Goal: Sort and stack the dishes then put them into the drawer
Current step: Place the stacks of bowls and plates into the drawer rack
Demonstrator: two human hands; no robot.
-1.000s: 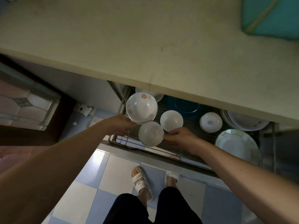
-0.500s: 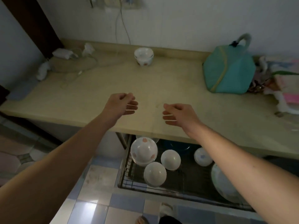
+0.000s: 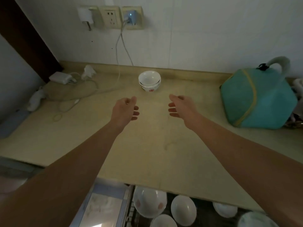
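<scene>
A small stack of white bowls [image 3: 149, 80] with a red flower print stands at the back of the beige counter [image 3: 147, 145], near the wall. My left hand [image 3: 126, 110] and my right hand [image 3: 181, 106] hover over the counter just in front of the stack, one on each side, palms facing each other, fingers loosely curled, holding nothing. Below the counter's front edge the wire drawer [image 3: 130, 208] stands pulled out, with several white bowls in it: a large flowered bowl [image 3: 149, 203], a plain bowl [image 3: 183, 210] and others partly cut off.
A teal bag [image 3: 259, 99] with a grey handle sits at the right of the counter. White chargers and cables [image 3: 68, 89] lie at the left back. Wall sockets [image 3: 111, 17] with plugs are above the bowl stack.
My hands left the bowls in the drawer, rose empty above the counter and moved forward toward the bowl stack. The view tilted up from the drawer to the wall.
</scene>
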